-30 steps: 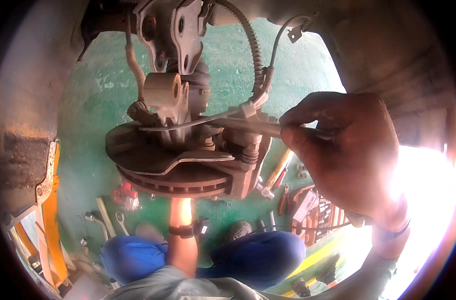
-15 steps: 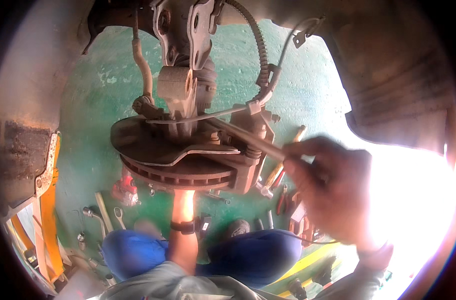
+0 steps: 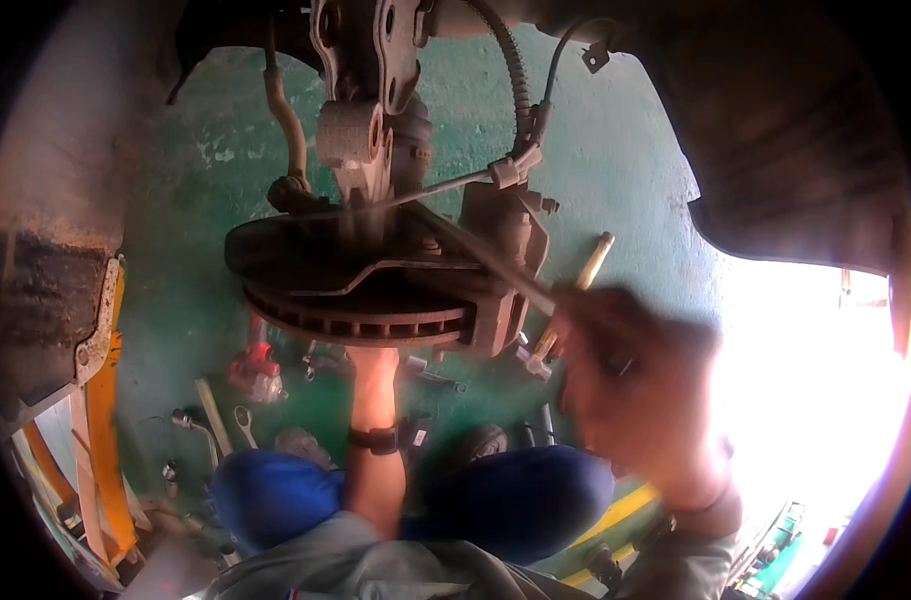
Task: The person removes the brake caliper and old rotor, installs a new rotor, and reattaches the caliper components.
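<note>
Before me hangs a brown, dusty wheel hub assembly with a vented brake disc (image 3: 366, 322), a thin dust shield (image 3: 286, 262) above it and a brake caliper (image 3: 498, 300) on its right side. My right hand (image 3: 631, 375), blurred by motion, is closed round the near end of a long metal bar (image 3: 486, 255). The bar slants up and left, its far end among the parts behind the disc. My left hand (image 3: 374, 360) reaches up beneath the disc, its fingers hidden by the disc.
A strut bracket (image 3: 391, 50) and a ribbed hose (image 3: 511, 70) hang above. On the green floor lie a hammer (image 3: 588, 272), a red power tool (image 3: 258, 372) and a ring spanner (image 3: 244, 425). Wheel-arch panels (image 3: 786, 140) flank both sides. Bright light glares at right.
My right hand and the bar's near end have shifted slightly left. The whole hub assembly sits a little higher in the picture. My left hand stays under the disc.
</note>
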Tool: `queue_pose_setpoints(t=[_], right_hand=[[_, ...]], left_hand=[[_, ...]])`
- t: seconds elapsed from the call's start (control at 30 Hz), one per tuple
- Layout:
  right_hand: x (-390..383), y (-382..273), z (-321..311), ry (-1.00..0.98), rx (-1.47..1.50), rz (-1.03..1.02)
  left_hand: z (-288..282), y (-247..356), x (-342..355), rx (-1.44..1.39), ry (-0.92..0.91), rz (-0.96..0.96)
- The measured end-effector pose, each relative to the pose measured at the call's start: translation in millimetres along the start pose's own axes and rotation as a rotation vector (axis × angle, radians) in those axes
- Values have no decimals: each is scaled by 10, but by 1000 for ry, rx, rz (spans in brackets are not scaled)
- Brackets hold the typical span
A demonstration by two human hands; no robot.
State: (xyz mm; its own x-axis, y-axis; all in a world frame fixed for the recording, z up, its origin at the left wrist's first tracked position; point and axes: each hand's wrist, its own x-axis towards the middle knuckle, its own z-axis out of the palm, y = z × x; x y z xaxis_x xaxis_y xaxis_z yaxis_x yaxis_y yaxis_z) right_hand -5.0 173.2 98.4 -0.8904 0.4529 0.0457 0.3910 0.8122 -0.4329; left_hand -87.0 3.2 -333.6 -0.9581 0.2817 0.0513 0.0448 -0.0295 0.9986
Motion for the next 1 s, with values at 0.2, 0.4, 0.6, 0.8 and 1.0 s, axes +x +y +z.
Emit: queue_pose_setpoints(t=[0.2,0.4,0.6,0.8,1.0], right_hand=[[6,-66,24,8,51,-51],[-188,19,218,141,27,-77],[326,89,-277,18,24,-61],[673,-33,-397,-182,-20,212],[758,57,-417,-201,-171,58]], left_hand=[[-121,51,88,569,-29,211],[196,941,191,-710,192,-439],[225,917,210,-729,209,-417],[82,233,33,-634,108,-298],[51,297,13,-573,119,-303]])
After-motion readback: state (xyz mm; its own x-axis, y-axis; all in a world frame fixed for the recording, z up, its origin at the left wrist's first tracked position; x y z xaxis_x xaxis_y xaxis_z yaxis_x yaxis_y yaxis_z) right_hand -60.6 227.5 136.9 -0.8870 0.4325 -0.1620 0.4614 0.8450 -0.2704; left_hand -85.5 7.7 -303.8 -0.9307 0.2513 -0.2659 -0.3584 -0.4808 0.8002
